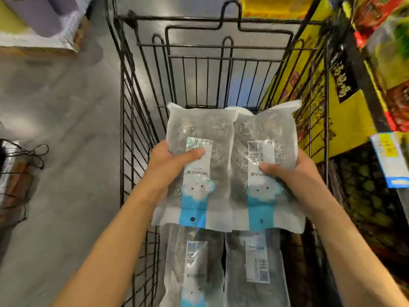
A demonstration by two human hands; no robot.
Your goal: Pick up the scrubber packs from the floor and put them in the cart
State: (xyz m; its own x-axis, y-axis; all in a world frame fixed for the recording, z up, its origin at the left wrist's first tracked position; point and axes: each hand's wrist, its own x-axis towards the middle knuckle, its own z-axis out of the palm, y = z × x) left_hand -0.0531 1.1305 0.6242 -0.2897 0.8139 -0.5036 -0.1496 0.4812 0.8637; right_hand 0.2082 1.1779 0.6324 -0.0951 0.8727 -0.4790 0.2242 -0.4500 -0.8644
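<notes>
Nearest the camera, two scrubber packs (223, 269) lie in the wire cart (137, 120). Above them, the left hand (170, 160) grasps one steel-scrubber pack (197, 165) and the right hand (294, 171) another (265, 169), thumbs on the labels, over the cart's basket. The bags look light, soft and slick; gripping mid-pack at the side edges seems surest.

Two clear scrubber packs (230, 165) held side by side, edges touching, over the black wire cart (141, 89); steel coils inside, white-and-blue label strips upside down. Two more packs (223, 267) lying flat in the cart below, partly hidden under the upper pair.
</notes>
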